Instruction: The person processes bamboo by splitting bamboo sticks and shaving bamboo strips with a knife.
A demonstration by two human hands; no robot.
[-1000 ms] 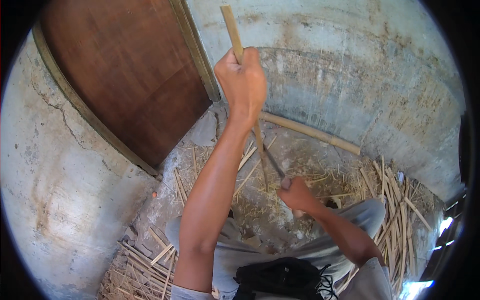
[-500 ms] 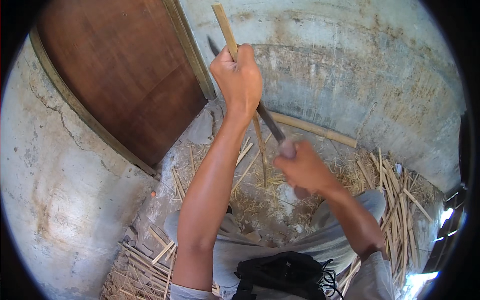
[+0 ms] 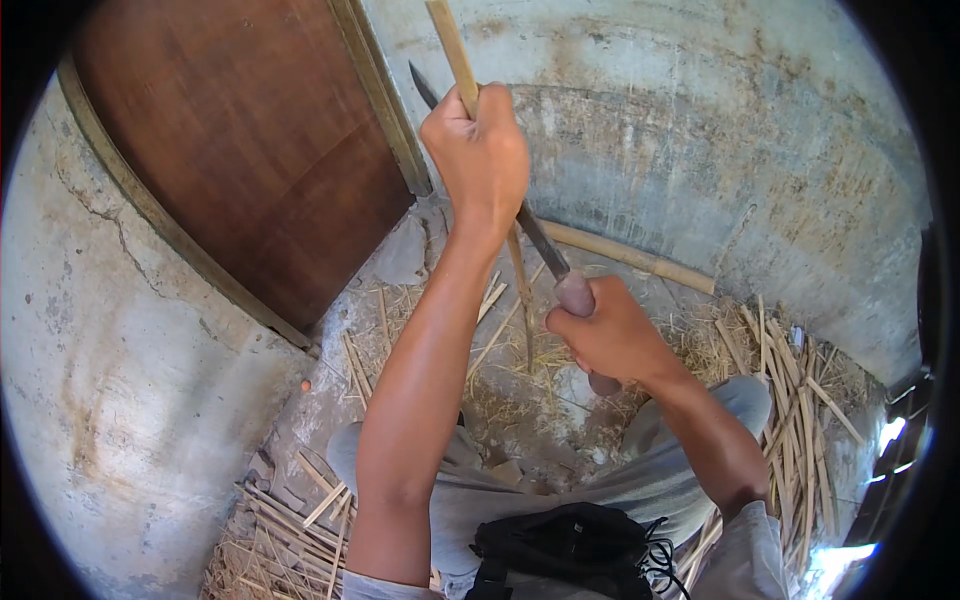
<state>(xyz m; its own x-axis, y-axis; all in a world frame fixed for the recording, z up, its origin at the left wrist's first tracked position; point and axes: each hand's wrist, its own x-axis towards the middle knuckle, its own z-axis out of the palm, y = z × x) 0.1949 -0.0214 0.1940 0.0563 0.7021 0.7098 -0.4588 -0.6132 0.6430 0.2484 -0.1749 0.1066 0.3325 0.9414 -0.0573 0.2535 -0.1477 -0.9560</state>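
Observation:
My left hand [image 3: 478, 160] is closed around a long, thin bamboo strip [image 3: 453, 55]. The strip's upper end sticks out above my fist, and its lower part runs down behind my wrist toward the floor. In my right hand [image 3: 612, 330] is the thick, rounded handle of a long knife [image 3: 543, 245]. Its dark blade slants up to the left and passes behind my left hand, with the pointed tip showing beyond it. My left hand hides where blade and strip meet, so I cannot tell whether they touch.
Split strips lie in a pile [image 3: 800, 430] at the right and another pile [image 3: 285, 535] at the lower left. A bamboo pole [image 3: 630, 260] lies along the stained wall [image 3: 720, 150]. A brown door [image 3: 240, 130] stands at the left. Shavings litter the floor around my bent legs.
My left hand and the bamboo strip have shifted very slightly. The knife has slid a little up and left, so more of its tip shows. My right hand, blurred before, is now sharp.

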